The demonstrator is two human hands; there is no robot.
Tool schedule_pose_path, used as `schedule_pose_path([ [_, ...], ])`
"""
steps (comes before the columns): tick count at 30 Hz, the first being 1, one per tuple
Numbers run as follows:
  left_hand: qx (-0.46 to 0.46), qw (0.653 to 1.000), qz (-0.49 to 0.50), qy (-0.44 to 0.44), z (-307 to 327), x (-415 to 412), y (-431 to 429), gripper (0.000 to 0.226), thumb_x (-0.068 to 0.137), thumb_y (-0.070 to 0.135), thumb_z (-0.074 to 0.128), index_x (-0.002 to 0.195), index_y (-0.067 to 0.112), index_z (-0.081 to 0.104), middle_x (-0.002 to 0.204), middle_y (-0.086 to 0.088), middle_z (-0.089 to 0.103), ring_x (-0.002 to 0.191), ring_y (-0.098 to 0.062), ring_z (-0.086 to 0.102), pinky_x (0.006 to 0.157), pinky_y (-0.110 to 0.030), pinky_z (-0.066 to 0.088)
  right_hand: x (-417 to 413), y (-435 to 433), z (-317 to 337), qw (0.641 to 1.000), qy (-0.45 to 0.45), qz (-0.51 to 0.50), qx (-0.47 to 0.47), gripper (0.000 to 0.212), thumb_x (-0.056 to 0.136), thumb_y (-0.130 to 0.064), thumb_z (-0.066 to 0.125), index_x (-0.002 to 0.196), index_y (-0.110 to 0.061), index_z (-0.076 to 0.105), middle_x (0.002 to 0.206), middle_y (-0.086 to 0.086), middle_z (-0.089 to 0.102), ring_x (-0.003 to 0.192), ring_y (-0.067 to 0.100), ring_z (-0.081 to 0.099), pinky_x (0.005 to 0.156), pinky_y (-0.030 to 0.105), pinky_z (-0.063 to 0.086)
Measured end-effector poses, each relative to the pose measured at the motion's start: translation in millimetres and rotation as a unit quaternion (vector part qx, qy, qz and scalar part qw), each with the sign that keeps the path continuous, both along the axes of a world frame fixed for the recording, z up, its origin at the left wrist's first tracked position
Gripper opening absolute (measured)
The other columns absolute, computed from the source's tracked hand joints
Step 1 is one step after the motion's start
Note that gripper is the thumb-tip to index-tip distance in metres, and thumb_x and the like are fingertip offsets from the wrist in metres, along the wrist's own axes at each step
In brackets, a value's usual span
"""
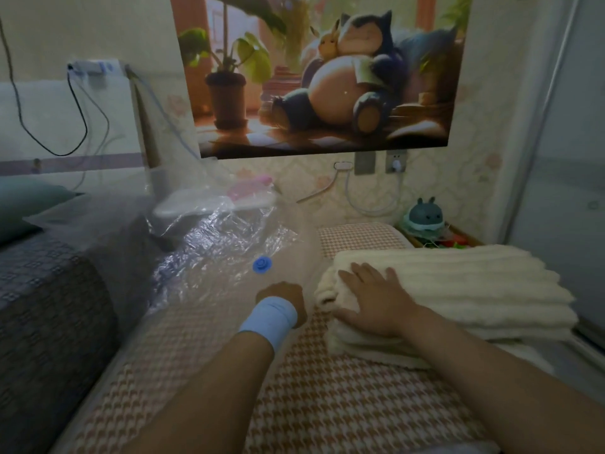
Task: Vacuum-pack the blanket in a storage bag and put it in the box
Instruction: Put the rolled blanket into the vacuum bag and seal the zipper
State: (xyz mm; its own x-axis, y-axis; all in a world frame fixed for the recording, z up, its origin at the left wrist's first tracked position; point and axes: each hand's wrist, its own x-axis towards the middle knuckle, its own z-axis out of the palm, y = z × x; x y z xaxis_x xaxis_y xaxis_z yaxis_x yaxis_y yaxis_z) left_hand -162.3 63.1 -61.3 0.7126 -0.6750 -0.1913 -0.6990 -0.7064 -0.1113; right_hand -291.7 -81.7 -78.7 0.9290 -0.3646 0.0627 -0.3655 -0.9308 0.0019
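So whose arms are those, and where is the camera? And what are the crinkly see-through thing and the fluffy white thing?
Those are a person's own two arms. The camera sits on their head and looks down, so you see what they see. The left hand, with a blue wristband, is curled at the edge of a clear plastic storage bag and seems to hold it open. The blue button on the bag is probably its air valve. The right hand rests flat on a folded cream blanket. Everything lies on a checked bed sheet. The blanket is not in the bag yet.
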Motion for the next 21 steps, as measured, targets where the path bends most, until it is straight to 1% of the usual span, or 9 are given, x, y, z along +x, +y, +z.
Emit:
schedule_pose_path([
  [2, -0.048, 0.998, -0.007, 0.045, -19.3, 6.1, -3.2, 0.06, 0.089, 0.042, 0.053, 0.143, 0.022, 0.034, 0.145, -0.008, 0.037, 0.13, -0.033, 0.04, 0.102, -0.048, 0.04, -6.7, -2.7, -4.1, 0.999, 0.003, 0.033, -0.038, 0.113, 0.07, -0.095, 0.017, 0.158, -0.028, -0.004, 0.166, 0.003, -0.01, 0.152, 0.023, -0.009, 0.118, 0.06, -0.006],
  [5, 0.068, 0.991, 0.01, 0.113, -59.1, 22.3, -5.4, 0.083, 0.094, 0.049, 0.047, 0.153, 0.027, -0.007, 0.161, -0.009, 0.0, 0.146, -0.033, 0.012, 0.116, -0.049, 0.021, -14.5, -11.4, -22.3, 0.989, -0.031, 0.078, -0.121, 0.115, 0.072, -0.091, 0.037, 0.158, -0.028, -0.006, 0.166, 0.008, -0.01, 0.152, 0.029, -0.012, 0.113, 0.067, -0.01],
  [7, 0.138, 0.98, 0.034, 0.137, -76.3, 34.7, -5.9, 0.086, 0.095, 0.047, 0.045, 0.15, 0.026, -0.018, 0.16, -0.015, 0.002, 0.144, -0.035, 0.019, 0.115, -0.047, 0.024, -16.1, -15.8, -32.2, 0.985, -0.058, 0.078, -0.143, 0.11, 0.073, -0.087, 0.043, 0.158, -0.029, 0.005, 0.165, 0.014, 0.007, 0.152, 0.034, 0.002, 0.111, 0.07, -0.003],
  [9, 0.141, 0.982, 0.026, 0.124, -72.6, 35.3, -9.9, 0.084, 0.094, 0.051, 0.044, 0.153, 0.022, -0.006, 0.159, -0.016, 0.014, 0.141, -0.034, 0.027, 0.113, -0.046, 0.028, -15.7, -19.0, -33.4, 0.988, -0.054, 0.058, -0.132, 0.108, 0.074, -0.086, 0.045, 0.158, -0.03, 0.007, 0.164, 0.015, 0.012, 0.152, 0.035, 0.008, 0.112, 0.071, 0.003],
  [11, 0.064, 0.993, 0.014, 0.097, -56.6, 28.2, -21.1, 0.079, 0.091, 0.055, 0.046, 0.153, 0.018, 0.014, 0.156, -0.014, 0.024, 0.138, -0.033, 0.033, 0.111, -0.045, 0.032, -14.9, -22.6, -30.0, 0.987, -0.076, 0.062, -0.127, 0.106, 0.075, -0.084, 0.044, 0.157, -0.029, 0.008, 0.164, 0.013, 0.014, 0.151, 0.034, 0.01, 0.115, 0.067, 0.008],
  [13, -0.077, 0.994, 0.019, 0.082, -39.6, 20.8, -34.5, 0.071, 0.089, 0.052, 0.05, 0.147, 0.016, 0.028, 0.15, -0.014, 0.03, 0.133, -0.036, 0.037, 0.107, -0.046, 0.036, -13.7, -24.0, -25.2, 0.984, -0.091, 0.072, -0.139, 0.101, 0.074, -0.081, 0.042, 0.154, -0.024, 0.021, 0.159, 0.013, 0.026, 0.148, 0.036, 0.022, 0.115, 0.067, 0.014],
  [16, -0.274, 0.947, -0.023, 0.165, -27.4, 9.4, -55.6, 0.044, 0.091, 0.035, 0.052, 0.128, 0.014, 0.044, 0.129, -0.014, 0.048, 0.112, -0.037, 0.052, 0.09, -0.04, 0.045, -15.9, -28.7, -19.2, 0.985, -0.126, 0.006, -0.121, 0.101, 0.067, -0.081, 0.04, 0.146, -0.018, 0.041, 0.15, 0.017, 0.042, 0.139, 0.038, 0.039, 0.108, 0.074, 0.017],
  [19, -0.414, 0.87, -0.019, 0.267, -27.6, 0.2, -65.0, 0.055, 0.081, 0.047, 0.053, 0.13, 0.026, 0.04, 0.117, -0.002, 0.055, 0.106, -0.031, 0.057, 0.088, -0.04, 0.047, -28.0, -39.4, -13.2, 0.989, -0.11, -0.043, -0.092, 0.107, 0.067, -0.081, 0.051, 0.155, -0.033, 0.013, 0.161, 0.01, 0.015, 0.148, 0.032, 0.017, 0.111, 0.068, 0.01],
  [21, -0.453, 0.848, -0.019, 0.275, -28.9, -2.1, -64.8, 0.071, 0.077, 0.05, 0.051, 0.143, 0.03, 0.03, 0.13, -0.003, 0.053, 0.117, -0.028, 0.052, 0.098, -0.041, 0.043, -39.0, -47.8, -9.0, 0.993, -0.09, -0.02, -0.08, 0.104, 0.074, -0.069, 0.059, 0.155, -0.038, 0.002, 0.16, 0.004, 0.016, 0.147, 0.026, 0.017, 0.113, 0.058, 0.017],
])
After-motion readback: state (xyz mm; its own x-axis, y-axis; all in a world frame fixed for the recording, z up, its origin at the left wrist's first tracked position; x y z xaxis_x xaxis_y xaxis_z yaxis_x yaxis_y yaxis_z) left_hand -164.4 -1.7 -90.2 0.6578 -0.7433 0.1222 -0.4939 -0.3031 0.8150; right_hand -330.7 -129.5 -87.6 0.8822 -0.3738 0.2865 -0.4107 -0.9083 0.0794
